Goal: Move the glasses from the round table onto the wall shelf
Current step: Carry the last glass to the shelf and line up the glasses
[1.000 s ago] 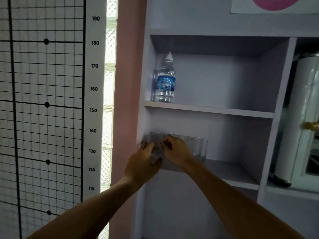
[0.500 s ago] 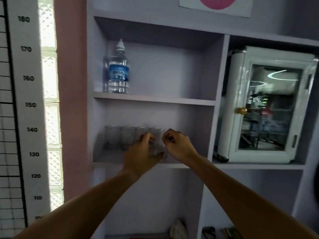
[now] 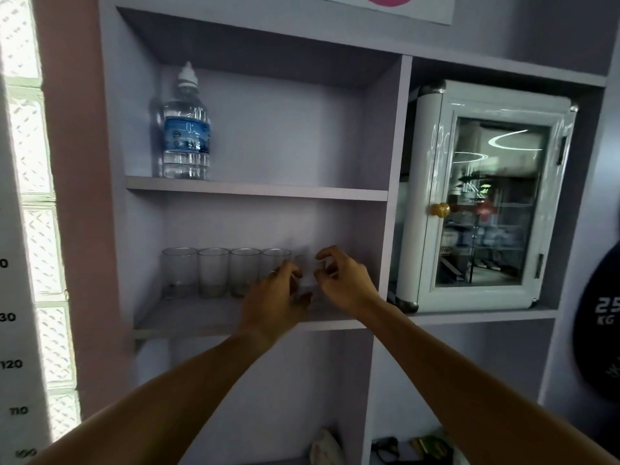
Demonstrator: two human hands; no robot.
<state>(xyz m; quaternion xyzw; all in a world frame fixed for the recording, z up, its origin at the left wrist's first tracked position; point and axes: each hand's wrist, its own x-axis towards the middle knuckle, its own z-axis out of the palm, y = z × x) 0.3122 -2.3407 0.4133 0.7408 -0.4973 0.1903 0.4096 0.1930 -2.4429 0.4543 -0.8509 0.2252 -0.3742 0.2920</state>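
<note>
Several clear glasses (image 3: pixel 212 272) stand in a row at the back of the lower wall shelf (image 3: pixel 188 325). At the right end of that row a further glass (image 3: pixel 307 275) rests on the shelf, blurred and partly hidden. My left hand (image 3: pixel 273 302) curls against its left side. From the right, my right hand (image 3: pixel 344 281) pinches it near the rim with thumb and fingers. Both forearms reach up from the bottom of the view. The round table is out of sight.
A water bottle (image 3: pixel 186 129) stands on the upper shelf. A white cabinet with a glass door (image 3: pixel 486 196) fills the compartment to the right. A black 25 kg weight plate (image 3: pixel 604 317) hangs at far right. Glass-block window (image 3: pixel 40 229) and height chart (image 3: pixel 13 364) are at left.
The view has swung right, bringing the white cabinet in. Both hands, holding the glass, have shifted right along the shelf to the end of the row.
</note>
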